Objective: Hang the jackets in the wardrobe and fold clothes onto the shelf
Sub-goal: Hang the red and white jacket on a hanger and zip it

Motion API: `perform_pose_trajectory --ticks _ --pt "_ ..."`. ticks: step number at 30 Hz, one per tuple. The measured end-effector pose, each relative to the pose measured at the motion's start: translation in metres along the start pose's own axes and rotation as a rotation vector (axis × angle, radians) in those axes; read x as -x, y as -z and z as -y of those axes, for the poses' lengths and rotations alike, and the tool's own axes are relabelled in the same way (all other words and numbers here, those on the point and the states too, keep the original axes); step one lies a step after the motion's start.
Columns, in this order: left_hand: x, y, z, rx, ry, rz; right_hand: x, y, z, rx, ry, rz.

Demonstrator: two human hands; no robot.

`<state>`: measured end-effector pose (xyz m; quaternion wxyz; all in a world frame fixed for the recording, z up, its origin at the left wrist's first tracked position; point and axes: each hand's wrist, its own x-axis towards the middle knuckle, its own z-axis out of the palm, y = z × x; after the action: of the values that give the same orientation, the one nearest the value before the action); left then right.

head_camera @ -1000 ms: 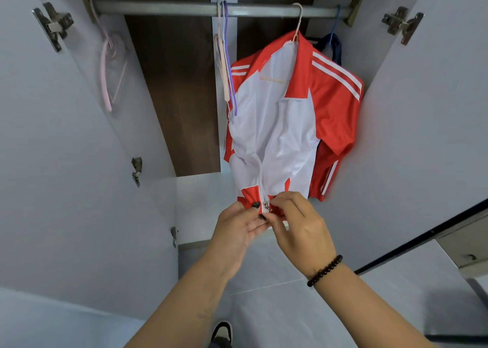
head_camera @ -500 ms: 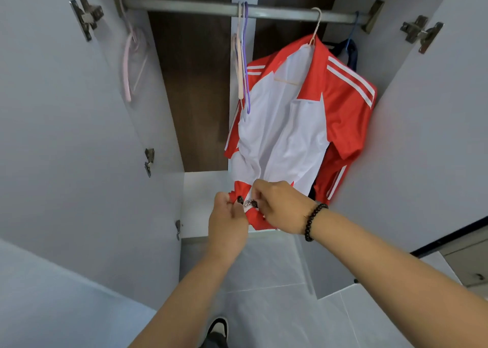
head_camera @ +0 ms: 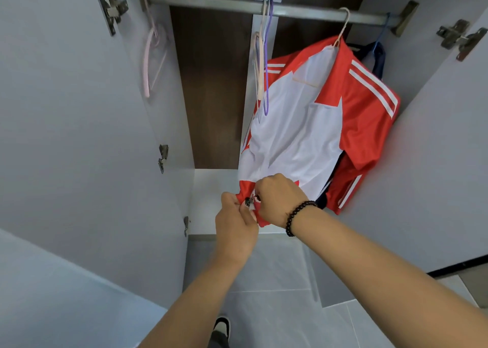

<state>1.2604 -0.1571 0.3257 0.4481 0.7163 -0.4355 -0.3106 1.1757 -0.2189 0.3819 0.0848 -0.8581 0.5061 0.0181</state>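
We count 1 red-and-white jacket (head_camera: 298, 126) hanging from the rail (head_camera: 211, 3) on the wardrobe's right side, plus 3 bare hangers and 1 dark garment (head_camera: 377, 57) mostly hidden behind it. We read no writing. Our left hand (head_camera: 235, 221) and right hand (head_camera: 280, 200) both pinch its bottom hem at the zipper, itself hard to make out.
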Motion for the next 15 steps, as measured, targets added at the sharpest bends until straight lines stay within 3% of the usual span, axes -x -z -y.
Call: perform_pose_trajectory --ticks 5,9,15 --pt "-0.01 0.005 0.009 0.154 0.154 -0.013 0.006 -0.001 -0.014 -0.259 0.105 -0.043" --pt "-0.02 0.007 0.006 0.377 0.268 0.087 0.01 -0.013 -0.016 -0.394 0.14 -0.036" --pt "-0.031 0.011 0.001 0.732 0.388 0.25 0.008 -0.015 -0.022 -0.457 0.053 -0.298"
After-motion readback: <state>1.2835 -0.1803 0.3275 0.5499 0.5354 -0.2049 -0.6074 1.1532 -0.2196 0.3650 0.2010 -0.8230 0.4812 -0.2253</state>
